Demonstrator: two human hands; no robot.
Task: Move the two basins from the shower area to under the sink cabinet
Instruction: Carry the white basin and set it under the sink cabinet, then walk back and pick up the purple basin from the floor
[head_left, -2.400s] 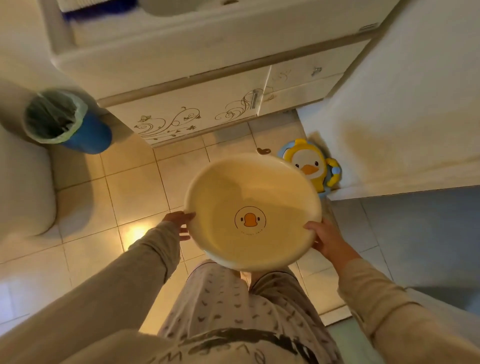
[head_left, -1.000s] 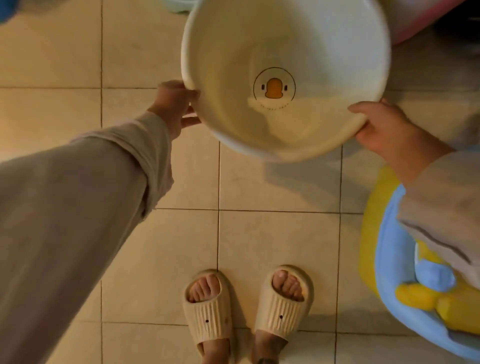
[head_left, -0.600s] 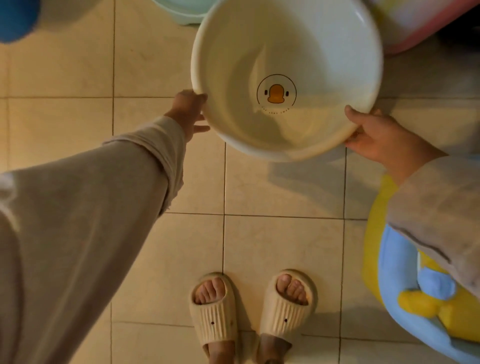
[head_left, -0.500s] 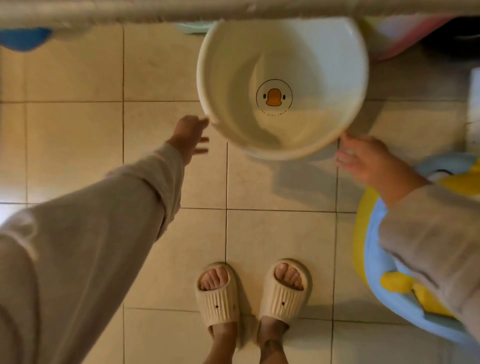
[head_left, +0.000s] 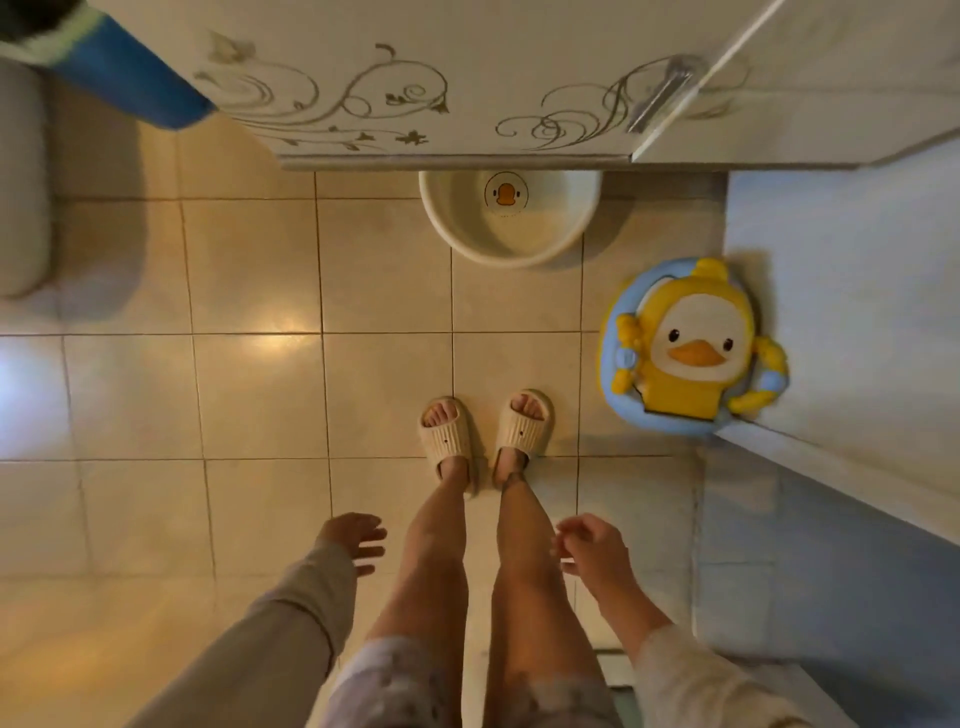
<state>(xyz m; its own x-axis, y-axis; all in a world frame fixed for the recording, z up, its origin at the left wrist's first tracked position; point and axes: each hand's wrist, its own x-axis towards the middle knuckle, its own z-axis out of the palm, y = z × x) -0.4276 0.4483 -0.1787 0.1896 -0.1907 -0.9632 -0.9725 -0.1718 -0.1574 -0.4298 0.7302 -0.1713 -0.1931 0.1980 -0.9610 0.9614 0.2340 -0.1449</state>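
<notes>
Released moments ago, the basin (head_left: 511, 228) sits part-tucked under the cabinet (head_left: 415, 78) (well beyond the fingertips); left hand (head_left: 350, 540) and right hand (head_left: 589, 548) hang open, empty.

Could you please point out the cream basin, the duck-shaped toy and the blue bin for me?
cream basin (head_left: 498, 244): head view, near rim, front edge.
duck-shaped toy (head_left: 696, 335): head view, white face above the beak.
blue bin (head_left: 130, 78): head view, blue side wall.

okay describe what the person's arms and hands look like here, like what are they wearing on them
Both arms are in long, loose sleeves of plain beige fabric, ending at the wrists. The left hand and right hand are bare: no gloves, and no rings, watch or bracelets that I can make out. The sleeves show no print or markings.
</notes>
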